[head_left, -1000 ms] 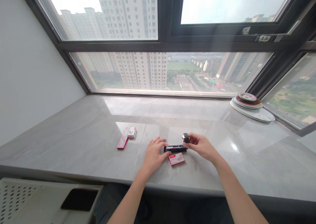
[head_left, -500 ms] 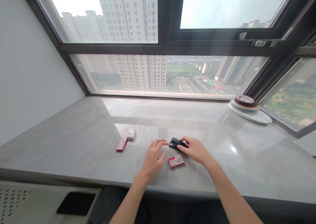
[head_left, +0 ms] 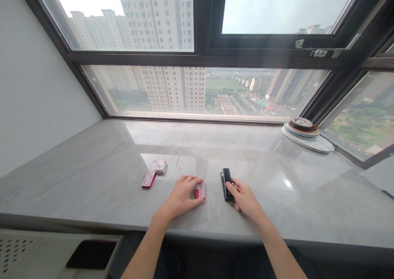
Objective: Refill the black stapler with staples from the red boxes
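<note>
A closed black stapler lies on the grey marble sill, pointing away from me. My right hand rests at its near end with the thumb and fingers touching it. My left hand lies palm down on the sill, its fingers closed round a small red and white staple box. Two more staple boxes lie further left: a red one and an open white and red one.
A stack of round plates or coasters sits at the far right by the window frame. The big window closes the back, a white wall the left. A white perforated panel with a dark slot lies below the sill's near edge.
The stapler was shut and laid flat on the sill, turned to point away from me. My left hand moved onto the staple box and drew it left.
</note>
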### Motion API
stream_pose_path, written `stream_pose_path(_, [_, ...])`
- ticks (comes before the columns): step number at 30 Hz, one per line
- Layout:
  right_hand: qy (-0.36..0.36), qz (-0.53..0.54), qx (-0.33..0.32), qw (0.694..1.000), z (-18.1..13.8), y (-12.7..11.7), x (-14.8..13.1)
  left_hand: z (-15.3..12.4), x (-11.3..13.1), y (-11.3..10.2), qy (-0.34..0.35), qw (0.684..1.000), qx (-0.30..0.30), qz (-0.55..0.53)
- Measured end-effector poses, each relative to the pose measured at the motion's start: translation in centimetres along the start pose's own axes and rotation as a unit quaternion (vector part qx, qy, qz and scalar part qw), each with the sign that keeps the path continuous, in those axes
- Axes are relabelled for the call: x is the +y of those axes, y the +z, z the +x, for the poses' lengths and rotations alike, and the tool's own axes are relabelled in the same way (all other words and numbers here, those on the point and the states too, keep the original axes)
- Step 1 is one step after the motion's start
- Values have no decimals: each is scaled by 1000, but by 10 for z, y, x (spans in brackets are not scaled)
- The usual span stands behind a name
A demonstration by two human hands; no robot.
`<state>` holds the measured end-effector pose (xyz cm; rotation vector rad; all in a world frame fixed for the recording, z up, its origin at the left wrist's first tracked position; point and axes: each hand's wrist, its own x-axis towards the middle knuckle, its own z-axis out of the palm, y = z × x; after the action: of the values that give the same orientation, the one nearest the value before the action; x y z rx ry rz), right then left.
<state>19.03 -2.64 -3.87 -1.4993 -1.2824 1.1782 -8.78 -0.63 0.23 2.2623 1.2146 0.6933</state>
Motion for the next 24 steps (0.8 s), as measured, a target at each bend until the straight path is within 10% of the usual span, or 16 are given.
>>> stream_pose_path(10, [-23,-20,6,1000,-7,42,-15,7,16,29,3,998,17,-53])
stream_pose_path(13, [-20,-23,28,999,-9,42,-14,0,4,15,-55,991,119,-13])
stream_pose_path(18, [-19,-22,38,999,-9,43,-12,-31,-52,-29,-364,839,347,207])
stream_pose_path(24, [-8,-15,31,999,-6,42,-8,-65,-78,-41,-341,891,183,237])
